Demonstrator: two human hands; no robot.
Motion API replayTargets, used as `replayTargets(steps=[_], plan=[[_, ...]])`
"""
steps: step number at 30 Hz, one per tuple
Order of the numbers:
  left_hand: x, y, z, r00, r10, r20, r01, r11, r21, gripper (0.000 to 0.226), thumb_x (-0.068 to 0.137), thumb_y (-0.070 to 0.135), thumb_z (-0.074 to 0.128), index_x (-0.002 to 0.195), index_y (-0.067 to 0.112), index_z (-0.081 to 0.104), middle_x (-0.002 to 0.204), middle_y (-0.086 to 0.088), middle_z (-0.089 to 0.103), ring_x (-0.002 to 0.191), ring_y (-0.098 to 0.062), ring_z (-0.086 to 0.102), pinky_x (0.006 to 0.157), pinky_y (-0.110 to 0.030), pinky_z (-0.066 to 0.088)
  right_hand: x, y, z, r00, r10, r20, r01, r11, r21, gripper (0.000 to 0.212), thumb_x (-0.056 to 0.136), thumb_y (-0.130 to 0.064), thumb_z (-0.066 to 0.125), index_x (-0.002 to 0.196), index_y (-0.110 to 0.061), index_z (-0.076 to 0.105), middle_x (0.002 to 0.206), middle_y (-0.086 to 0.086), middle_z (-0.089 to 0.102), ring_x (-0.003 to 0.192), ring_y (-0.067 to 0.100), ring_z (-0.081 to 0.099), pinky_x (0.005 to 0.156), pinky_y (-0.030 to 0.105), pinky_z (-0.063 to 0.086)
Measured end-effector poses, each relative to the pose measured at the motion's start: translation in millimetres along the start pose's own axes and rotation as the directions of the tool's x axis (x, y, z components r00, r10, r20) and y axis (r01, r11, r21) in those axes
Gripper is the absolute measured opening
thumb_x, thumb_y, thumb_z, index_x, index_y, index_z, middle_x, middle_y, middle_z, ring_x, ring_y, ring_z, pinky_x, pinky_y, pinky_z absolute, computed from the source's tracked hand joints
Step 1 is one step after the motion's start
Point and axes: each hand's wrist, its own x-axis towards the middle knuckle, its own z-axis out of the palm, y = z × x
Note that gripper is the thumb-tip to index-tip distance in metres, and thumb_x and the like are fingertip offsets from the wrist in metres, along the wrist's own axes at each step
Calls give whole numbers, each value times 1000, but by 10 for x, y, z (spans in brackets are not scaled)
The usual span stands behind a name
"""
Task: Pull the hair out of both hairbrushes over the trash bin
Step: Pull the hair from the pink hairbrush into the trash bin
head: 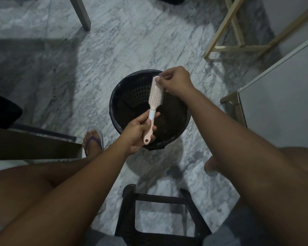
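The left hand (pixel 139 130) holds the pink plastic hairbrush (pixel 155 96) by its handle (pixel 149 129), right over the round black trash bin (pixel 112 103) on the floor (pixel 132 41), so hair can fall in. The right hand (pixel 175 81) pinches its fingers (pixel 164 75) at the top bristles (pixel 156 80) to pull hair out.

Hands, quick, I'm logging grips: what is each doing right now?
Left hand: grips the hairbrush by its handle.
Right hand: pinches at the hairbrush's bristled far end; whether it holds hair cannot be told.
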Motion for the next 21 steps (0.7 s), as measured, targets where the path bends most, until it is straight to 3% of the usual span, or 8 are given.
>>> replayTargets(steps=[4,6,9,12,15,17,21], plan=[[-1,-17,1,1000,-4,18,5,999,-35,44,103,2,41,141,20,54,139,1,61,77,-14,52,60,-27,43,6,-5,-17,997,-58,-54,51,989,-136,18,89,-27,70,93,-11,78,89,5,75,81,12,66,74,22,50],[-8,-20,11,1000,5,25,-4,999,-53,41,103,2,41,135,20,58,140,0,60,77,-13,52,60,-27,41,-5,-25,10,996,-19,-88,10,995,-102,23,95,-22,61,92,-4,75,90,10,74,78,15,67,73,25,54],[-16,-21,39,999,2,40,3,993,-118,41,104,3,39,138,17,55,139,0,60,75,-12,53,57,-25,44,3,13,49,982,108,-154,-91,989,116,26,101,-13,45,93,-2,68,90,16,73,69,23,72,66,39,63],[12,-9,64,1000,-5,13,7,987,-159,41,105,5,38,142,14,51,136,1,61,76,-12,53,56,-23,44,-84,68,95,976,0,-218,8,999,33,22,98,-19,49,95,-11,70,88,-1,74,80,15,70,77,32,60],[44,8,70,999,1,-42,-9,983,-182,40,105,6,39,142,15,52,136,2,59,77,-12,51,56,-23,41,-245,97,186,982,-161,-94,152,984,-97,11,87,-25,68,91,-16,72,84,-5,68,68,6,63,68,16,51],[53,-1,64,998,1,-70,-12,986,-163,40,105,5,39,139,18,54,135,1,59,77,-12,50,55,-24,40,-280,100,277,981,-196,14,194,959,-205,7,83,-25,72,86,-19,74,84,0,69,65,10,60,68,21,52],[62,-64,43,990,28,-137,-37,997,-65,42,104,4,40,140,19,55,136,-1,60,77,-14,50,53,-26,40,-217,56,364,979,-146,139,184,929,-322,13,82,-27,71,93,-21,74,107,11,65,96,22,64,87,24,49]])
